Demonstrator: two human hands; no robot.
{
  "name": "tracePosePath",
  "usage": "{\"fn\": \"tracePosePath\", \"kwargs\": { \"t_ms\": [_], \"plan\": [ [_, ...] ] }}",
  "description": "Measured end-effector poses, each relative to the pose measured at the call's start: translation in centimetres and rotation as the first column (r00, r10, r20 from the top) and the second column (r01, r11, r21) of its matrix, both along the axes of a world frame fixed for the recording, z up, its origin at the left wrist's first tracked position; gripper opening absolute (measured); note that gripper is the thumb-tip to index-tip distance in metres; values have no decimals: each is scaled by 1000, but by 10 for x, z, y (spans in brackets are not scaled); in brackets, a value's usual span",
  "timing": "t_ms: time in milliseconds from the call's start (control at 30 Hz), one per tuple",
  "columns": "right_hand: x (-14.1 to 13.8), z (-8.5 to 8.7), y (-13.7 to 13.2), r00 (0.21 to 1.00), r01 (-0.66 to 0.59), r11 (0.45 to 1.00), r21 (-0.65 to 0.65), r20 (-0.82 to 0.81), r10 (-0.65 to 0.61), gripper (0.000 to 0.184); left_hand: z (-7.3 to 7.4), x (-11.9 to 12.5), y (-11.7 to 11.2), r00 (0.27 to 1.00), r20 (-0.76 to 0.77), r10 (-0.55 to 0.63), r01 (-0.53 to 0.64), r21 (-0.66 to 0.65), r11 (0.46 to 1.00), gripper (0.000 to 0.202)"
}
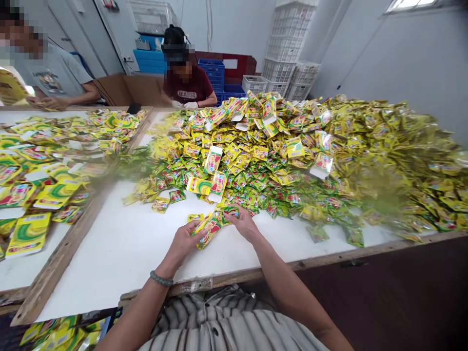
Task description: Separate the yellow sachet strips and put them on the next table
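Observation:
My left hand is closed around a small yellow printed carton, held tilted just above the white tabletop. At the carton's far right end, my right hand pinches a small green candy packet between thumb and fingers. Whether the packet is partly inside the carton, I cannot tell. Just beyond my hands lie several more cartons, among them a red and yellow one and a yellow one, at the front of a big heap of green and yellow packets.
A wooden strip divides the table; flat cartons cover its left side. The table's wooden front edge runs before me. Two people sit across, one in a maroon shirt. White crates stand stacked behind.

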State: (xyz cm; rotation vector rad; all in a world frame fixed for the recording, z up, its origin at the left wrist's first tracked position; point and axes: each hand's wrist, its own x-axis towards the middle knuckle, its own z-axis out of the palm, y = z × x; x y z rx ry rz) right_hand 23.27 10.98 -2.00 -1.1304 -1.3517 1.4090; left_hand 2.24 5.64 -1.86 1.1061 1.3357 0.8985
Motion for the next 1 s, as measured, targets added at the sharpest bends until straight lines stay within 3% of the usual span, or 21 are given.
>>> {"fn": "tracePosePath", "kwargs": {
  "t_ms": [200, 300, 400, 500, 600, 700, 800, 867, 1000],
  "plan": [
    [2, 2, -1, 972, -235, 965, -114, -51, 230, 37, 0, -3, -11, 988, 126, 88, -76, -103, 992, 47],
    [2, 4, 0, 951, -295, 951, -98, 66, 302, 30, 1, -3, -15, 985, 151, 81, -65, -109, 992, 47],
    [-2, 5, 0, 929, -228, 974, 16, 303, 212, 22, 3, -3, -16, 984, 160, 75, -61, -90, 994, 46],
    [-9, 9, -3, 905, -127, 989, 82, 417, 81, 22, 4, -3, -16, 971, 218, 96, -75, -101, 992, 46],
    [-15, 16, -7, 897, -95, 989, 111, 441, 36, 20, 4, -2, -16, 952, 274, 135, -104, -122, 987, 46],
    [-19, 22, -11, 883, -149, 983, 110, 462, 82, 15, 5, -3, -17, 948, 286, 141, -112, -117, 987, 45],
    [-22, 26, -15, 920, -121, 987, 104, 384, 72, 26, 10, -5, -17, 942, 311, 122, -81, -139, 987, 46],
    [-25, 30, -17, 944, -73, 989, 127, 329, 27, 24, 13, -7, -17, 932, 343, 118, -68, -154, 986, 49],
    [-36, 41, -23, 872, -59, 969, 239, 484, -67, 8, 18, -10, -19, 907, 391, 157, -100, -161, 982, 51]
  ]
}}
